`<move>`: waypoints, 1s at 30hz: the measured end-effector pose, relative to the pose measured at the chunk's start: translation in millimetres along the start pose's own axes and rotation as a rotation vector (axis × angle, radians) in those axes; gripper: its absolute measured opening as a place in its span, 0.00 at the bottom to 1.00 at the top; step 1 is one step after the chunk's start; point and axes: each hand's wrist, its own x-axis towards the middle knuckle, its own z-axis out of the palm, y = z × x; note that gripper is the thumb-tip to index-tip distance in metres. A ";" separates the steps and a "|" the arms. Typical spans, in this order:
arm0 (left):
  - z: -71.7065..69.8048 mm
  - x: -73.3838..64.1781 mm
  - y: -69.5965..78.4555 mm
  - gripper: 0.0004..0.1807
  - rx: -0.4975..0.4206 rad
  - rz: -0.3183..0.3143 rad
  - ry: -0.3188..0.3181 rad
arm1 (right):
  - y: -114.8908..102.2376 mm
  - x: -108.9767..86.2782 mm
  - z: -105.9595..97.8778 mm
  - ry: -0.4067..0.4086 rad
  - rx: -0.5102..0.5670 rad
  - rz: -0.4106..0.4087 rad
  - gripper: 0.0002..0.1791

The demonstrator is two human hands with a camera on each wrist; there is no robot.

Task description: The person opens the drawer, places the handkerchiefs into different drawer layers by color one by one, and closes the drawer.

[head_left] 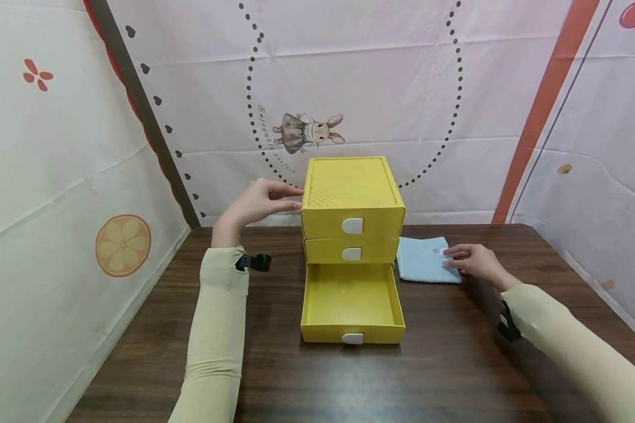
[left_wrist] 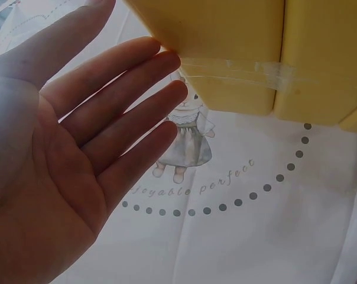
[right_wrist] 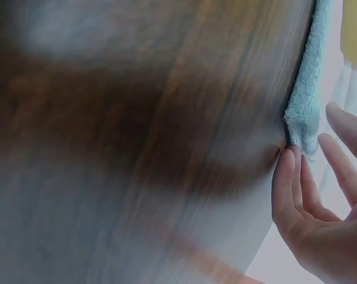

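Two beige sleeves reach in from the bottom of the frame across a dark wooden table. At centre stands a small yellow drawer cabinet with three drawers, each with a white tab handle. Its bottom drawer is pulled out toward the viewer, and nothing shows inside but the bare yellow floor; the two upper drawers are closed.

To the left of the cabinet's top, the left hand is raised with fingers straight and close together, their tips at the cabinet's upper left side; the wrist view shows an open palm with fingertips at the yellow wall.

Just right of the cabinet, a folded light blue cloth lies flat on the table. It looks soft and terry-like. The right hand rests at the cloth's right edge, fingers loosely extended and touching it, not clamped around it.
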 end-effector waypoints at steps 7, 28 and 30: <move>2.8 7.5 -12.1 0.22 -0.021 -0.016 0.006 | 3.0 6.0 1.3 -0.039 0.010 0.018 0.27; 4.1 20.3 -39.3 0.23 -0.038 0.017 0.014 | -1.0 14.2 1.1 -0.092 0.070 0.011 0.27; 4.1 20.4 -39.3 0.23 -0.043 0.015 0.013 | -2.1 13.3 0.9 -0.098 0.075 0.013 0.28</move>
